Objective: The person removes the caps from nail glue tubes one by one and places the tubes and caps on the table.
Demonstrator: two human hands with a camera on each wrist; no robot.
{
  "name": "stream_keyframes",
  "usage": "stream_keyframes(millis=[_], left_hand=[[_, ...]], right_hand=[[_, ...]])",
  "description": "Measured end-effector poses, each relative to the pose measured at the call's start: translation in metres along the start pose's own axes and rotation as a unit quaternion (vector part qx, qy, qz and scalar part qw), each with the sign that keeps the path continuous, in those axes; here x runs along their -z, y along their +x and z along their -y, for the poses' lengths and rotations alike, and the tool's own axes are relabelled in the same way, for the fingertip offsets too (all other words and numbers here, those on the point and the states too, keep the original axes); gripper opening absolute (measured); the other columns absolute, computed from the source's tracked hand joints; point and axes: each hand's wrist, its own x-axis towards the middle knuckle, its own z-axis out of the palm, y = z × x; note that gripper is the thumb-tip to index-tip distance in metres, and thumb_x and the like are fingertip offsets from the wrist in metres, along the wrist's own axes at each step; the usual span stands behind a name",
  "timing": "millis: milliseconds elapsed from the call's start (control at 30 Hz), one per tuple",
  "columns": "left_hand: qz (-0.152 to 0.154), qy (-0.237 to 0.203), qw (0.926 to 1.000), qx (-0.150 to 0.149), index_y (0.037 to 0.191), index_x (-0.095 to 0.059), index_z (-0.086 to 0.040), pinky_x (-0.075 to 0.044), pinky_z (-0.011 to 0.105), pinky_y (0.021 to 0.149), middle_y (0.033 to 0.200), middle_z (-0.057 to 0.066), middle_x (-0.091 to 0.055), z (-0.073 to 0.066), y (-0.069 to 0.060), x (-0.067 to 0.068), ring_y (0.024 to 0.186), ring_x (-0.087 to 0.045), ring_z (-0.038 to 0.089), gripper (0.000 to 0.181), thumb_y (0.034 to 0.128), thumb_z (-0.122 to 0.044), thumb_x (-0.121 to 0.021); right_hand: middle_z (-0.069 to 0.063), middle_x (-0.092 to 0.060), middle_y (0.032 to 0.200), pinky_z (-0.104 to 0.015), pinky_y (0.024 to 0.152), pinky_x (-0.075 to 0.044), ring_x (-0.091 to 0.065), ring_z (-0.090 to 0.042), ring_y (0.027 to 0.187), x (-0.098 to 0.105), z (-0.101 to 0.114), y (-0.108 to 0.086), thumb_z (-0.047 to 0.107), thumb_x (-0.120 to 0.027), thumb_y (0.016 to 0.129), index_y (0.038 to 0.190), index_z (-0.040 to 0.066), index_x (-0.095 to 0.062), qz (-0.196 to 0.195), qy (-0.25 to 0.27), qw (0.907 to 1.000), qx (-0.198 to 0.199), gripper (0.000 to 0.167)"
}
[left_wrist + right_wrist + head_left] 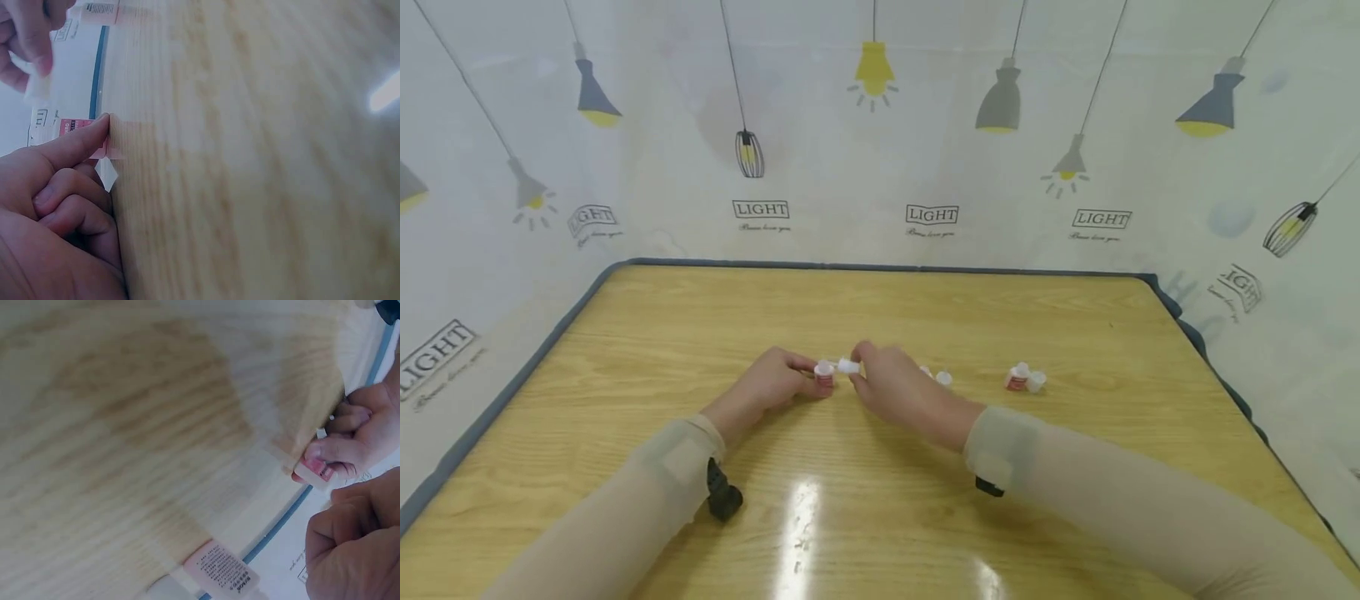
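Observation:
Low on the table, my left hand (771,379) pinches a small white bottle (824,377) with a red label between thumb and fingers. The bottle stands upright; its label shows past the thumb in the left wrist view, and the other fingers are curled. Just right of its mouth, my right hand (891,387) pinches a white cap (848,366) by its far end. The cap lies sideways, pointing at the bottle's top; whether the two touch I cannot tell. In the right wrist view the right fingers hide the cap.
Right of my right hand, a white cap (943,379) lies by a bottle (219,572) mostly hidden behind that hand in the head view. Farther right stands another red-labelled bottle (1017,379) with a cap (1036,382) beside it. A printed curtain (835,167) borders the wooden table (880,308).

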Motion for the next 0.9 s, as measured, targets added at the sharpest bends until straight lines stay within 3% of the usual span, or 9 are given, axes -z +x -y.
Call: stream_keyframes(millis=[167, 300, 533, 900], left_hand=[[-0.005, 0.005, 1.0000, -0.002, 0.127, -0.078, -0.007, -0.034, 0.025, 0.051, 0.102, 0.003, -0.080, 0.000, 0.000, 0.001, 0.049, -0.031, 0.006, 0.042, 0.0881, -0.019, -0.088], [-0.005, 0.000, 0.9999, -0.009, 0.124, -0.080, -0.008, -0.034, 0.024, 0.052, 0.107, 0.004, -0.081, 0.000, 0.001, 0.001, 0.050, -0.032, 0.006, 0.038, 0.0877, -0.018, -0.089], [-0.003, -0.004, 0.9999, -0.010, 0.123, -0.080, -0.008, -0.034, 0.023, 0.051, 0.090, -0.004, -0.079, 0.002, 0.001, 0.001, 0.048, -0.030, 0.005, 0.039, 0.0865, -0.019, -0.089], [-0.011, -0.014, 0.9998, -0.004, 0.124, -0.078, -0.002, -0.032, 0.021, 0.049, 0.069, -0.011, -0.067, 0.001, 0.003, 0.000, 0.048, -0.033, 0.003, 0.044, 0.0842, -0.014, -0.091]], right_hand=[[-0.011, -0.071, 0.096, -0.028, 0.061, -0.052, -0.063, -0.018, 0.074, -0.010, 0.001, 0.004, 0.022, -0.058, 0.111, 0.123, 0.003, -0.062, 0.043, -0.026, 0.9982, -0.033, 0.023], [-0.012, -0.071, 0.098, -0.028, 0.061, -0.053, -0.064, -0.018, 0.074, -0.015, 0.003, 0.007, 0.024, -0.058, 0.111, 0.122, 0.002, -0.063, 0.053, -0.017, 0.9975, -0.042, 0.025], [-0.011, -0.069, 0.095, -0.026, 0.059, -0.052, -0.061, -0.017, 0.071, -0.022, 0.001, 0.013, 0.020, -0.054, 0.111, 0.126, -0.003, -0.063, 0.048, 0.031, 0.9972, -0.048, 0.029], [-0.017, -0.076, 0.106, -0.027, 0.064, -0.053, -0.065, -0.019, 0.078, -0.028, -0.002, 0.019, 0.016, -0.056, 0.108, 0.122, -0.003, -0.067, 0.018, 0.043, 0.9974, -0.055, 0.026]])
